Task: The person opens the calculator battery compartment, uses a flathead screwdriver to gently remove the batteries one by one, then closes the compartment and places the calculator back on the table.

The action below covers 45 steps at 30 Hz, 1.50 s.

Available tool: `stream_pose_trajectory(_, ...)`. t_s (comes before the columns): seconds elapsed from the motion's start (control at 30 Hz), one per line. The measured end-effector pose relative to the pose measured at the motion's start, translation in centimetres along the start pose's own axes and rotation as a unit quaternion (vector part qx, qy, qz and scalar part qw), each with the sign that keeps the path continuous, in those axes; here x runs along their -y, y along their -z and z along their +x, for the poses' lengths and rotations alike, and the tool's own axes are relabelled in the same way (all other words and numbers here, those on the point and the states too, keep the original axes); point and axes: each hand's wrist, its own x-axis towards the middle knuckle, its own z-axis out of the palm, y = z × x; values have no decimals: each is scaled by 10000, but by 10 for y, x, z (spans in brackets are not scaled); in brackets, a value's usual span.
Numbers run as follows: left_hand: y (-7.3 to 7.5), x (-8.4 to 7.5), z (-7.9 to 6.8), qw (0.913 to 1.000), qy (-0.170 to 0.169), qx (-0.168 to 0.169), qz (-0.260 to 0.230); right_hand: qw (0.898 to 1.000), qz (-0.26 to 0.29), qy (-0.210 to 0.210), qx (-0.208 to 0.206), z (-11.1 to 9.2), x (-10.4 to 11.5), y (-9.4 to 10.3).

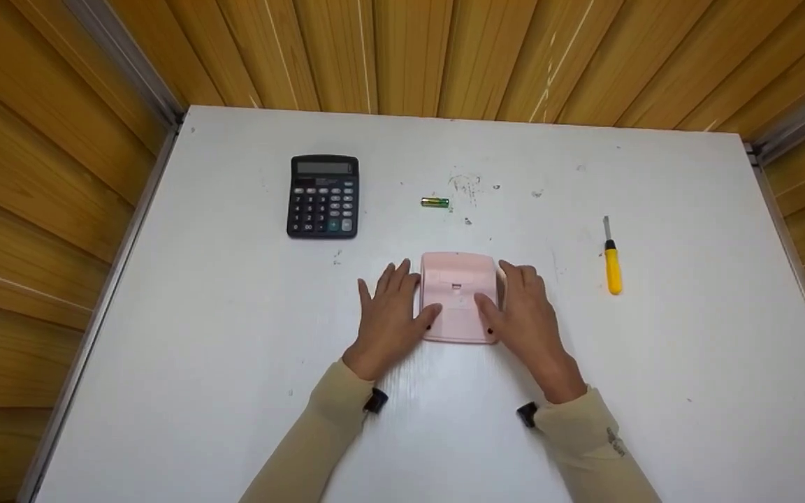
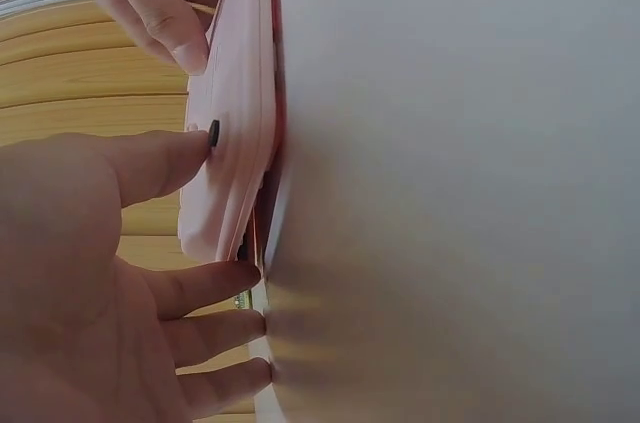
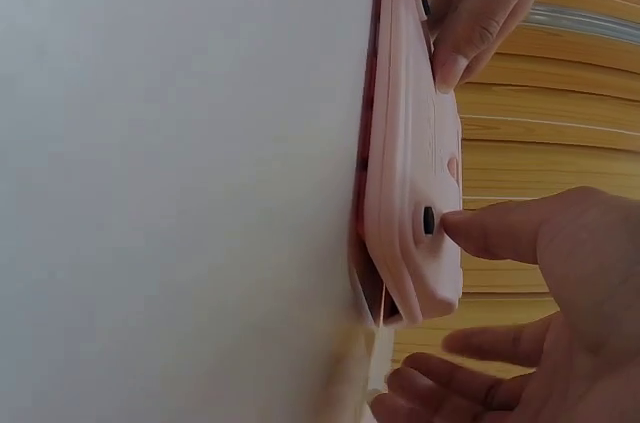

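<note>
A pink calculator (image 1: 457, 325) lies face down on the table, its back with a small latch and black feet turned up. My left hand (image 1: 390, 323) is at its left side, the thumb on the back near a foot. In the left wrist view, the other fingers (image 2: 205, 340) of that hand are spread, tips at the tabletop beside the casing. On the opposite side is my right hand (image 1: 530, 318), its thumb (image 3: 500, 230) over the back by the other foot. The rest of the right fingers are alongside the edge, loosely bent in the right wrist view.
A black calculator (image 1: 323, 197) lies at the back left of the white table (image 1: 200, 349). Behind the pink one is a green-and-gold battery (image 1: 434, 202). Off to the right lies a screwdriver (image 1: 613, 269) with a yellow handle. Wood-patterned panels (image 1: 409, 56) border the table.
</note>
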Motion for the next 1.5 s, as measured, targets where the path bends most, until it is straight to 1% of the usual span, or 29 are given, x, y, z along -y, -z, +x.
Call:
stream_pose_trajectory(0.1, 1, 0, 1, 10000, 6, 16, 53, 9980, -166, 611, 25, 6, 2, 4)
stream_pose_trajectory(0.17, 1, 0, 2, 9999, 24, 35, 98, 9934, -330, 1099, 89, 11, 3, 5)
stream_pose_trajectory(0.27, 2, -1, 3, 9999, 6, 48, 156, 9834, -628, 1689, 220, 19, 4, 7)
stream_pose_trajectory(0.33, 2, -2, 3, 9998, -9, 66, 182, 9773, -787, 1944, 287, 24, 4, 7)
stream_pose_trajectory(0.4, 2, -3, 3, 9998, -32, 76, 200, 9732, -915, 2087, 322, 28, 5, 7)
stream_pose_trajectory(0.77, 1, -2, 5, 9999, -7, 87, 138, 9556, -1412, 2572, 270, 37, 8, 10)
stream_pose_trajectory(0.87, 1, -2, 5, 9998, 8, 101, 142, 9548, -1456, 2576, 277, 37, 10, 10)
stream_pose_trajectory(1.13, 1, -1, 3, 9998, -82, 97, 167, 9572, -1390, 2515, 340, 37, 10, 8)
stream_pose_trajectory(1.33, 1, -2, 2, 9988, -166, 113, 446, 9561, -1368, 2573, 313, 37, 9, 7)
stream_pose_trajectory(1.5, 1, -6, 2, 9963, -153, 119, 835, 9537, -1381, 2650, 350, 36, 9, 8)
